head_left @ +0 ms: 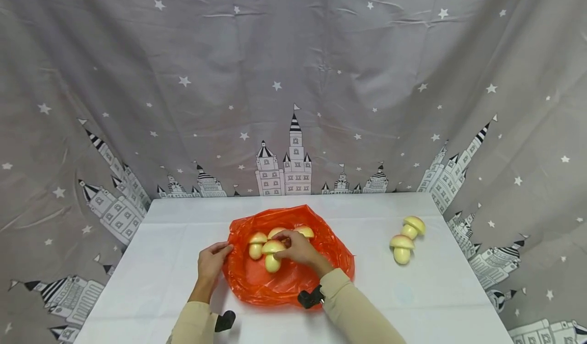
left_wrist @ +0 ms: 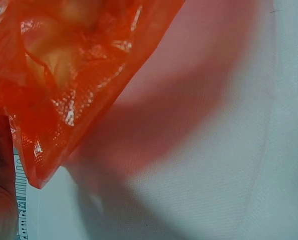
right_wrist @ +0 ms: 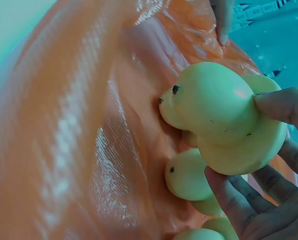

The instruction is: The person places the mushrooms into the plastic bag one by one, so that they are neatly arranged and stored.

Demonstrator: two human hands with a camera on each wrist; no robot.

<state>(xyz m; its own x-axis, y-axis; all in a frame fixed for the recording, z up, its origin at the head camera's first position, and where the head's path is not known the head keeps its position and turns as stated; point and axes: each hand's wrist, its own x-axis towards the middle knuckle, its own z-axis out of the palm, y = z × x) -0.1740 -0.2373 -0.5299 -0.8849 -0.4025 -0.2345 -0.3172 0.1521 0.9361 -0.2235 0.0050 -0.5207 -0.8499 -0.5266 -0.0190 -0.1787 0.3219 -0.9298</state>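
A red plastic bag lies spread open on the white table. My left hand holds its left rim; in the left wrist view only part of the hand shows beside the red plastic. Over the inside of the bag, my right hand pinches a yellow toy mushroom by its cap, thumb on one side and fingers on the other. The right wrist view shows this held mushroom close up, stem toward the camera. Other mushrooms lie inside the bag behind it, partly covered by the hand and one another.
Two more yellow mushrooms, one nearer and one farther, lie together on the right of the white table. A grey curtain printed with stars and castles hangs behind and along both sides.
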